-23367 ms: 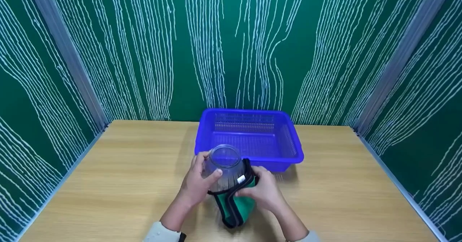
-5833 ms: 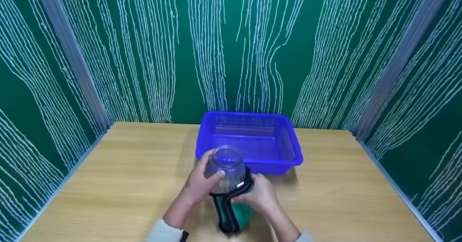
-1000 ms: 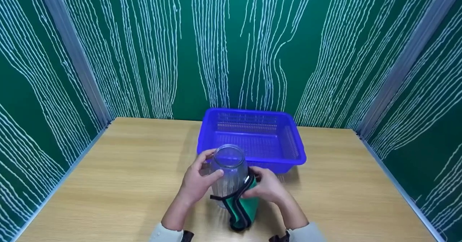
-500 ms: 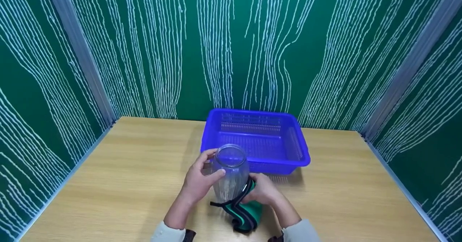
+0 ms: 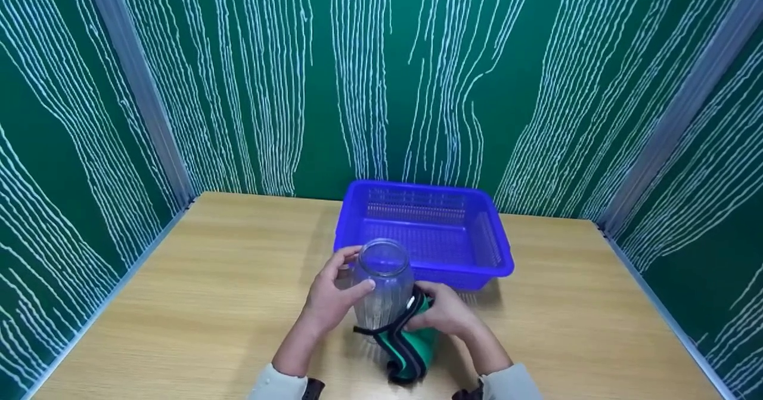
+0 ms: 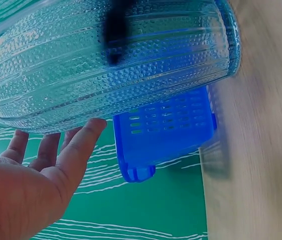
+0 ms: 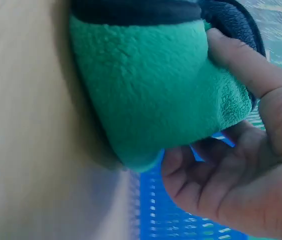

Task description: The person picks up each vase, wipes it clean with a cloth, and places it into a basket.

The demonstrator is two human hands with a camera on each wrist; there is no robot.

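Observation:
A clear glass jar (image 5: 378,304) with ribs and a pebbled surface stands upright on the table, its round mouth facing up. My left hand (image 5: 331,298) grips its upper left side, thumb across the front and fingers behind. In the left wrist view the jar's (image 6: 111,70) base is right at the table. A green plush cloth (image 5: 422,343) with black edging hangs folded at the jar's lower right front. My right hand (image 5: 447,312) pinches the cloth against the jar's right side. In the right wrist view the thumb lies on the green cloth (image 7: 141,85), fingers bent beneath it.
A blue plastic basket (image 5: 471,279) with slotted sides stands just behind the jar. The wooden table (image 5: 238,269) extends to both sides. Green walls (image 5: 518,60) with white wavy lines and grey corner posts (image 5: 149,90) enclose the back and sides.
Over the last second the cloth slid down the jar's right side with my right hand, then rose slightly. Earlier it covered more of the jar's front. My left hand keeps its grip on the jar.

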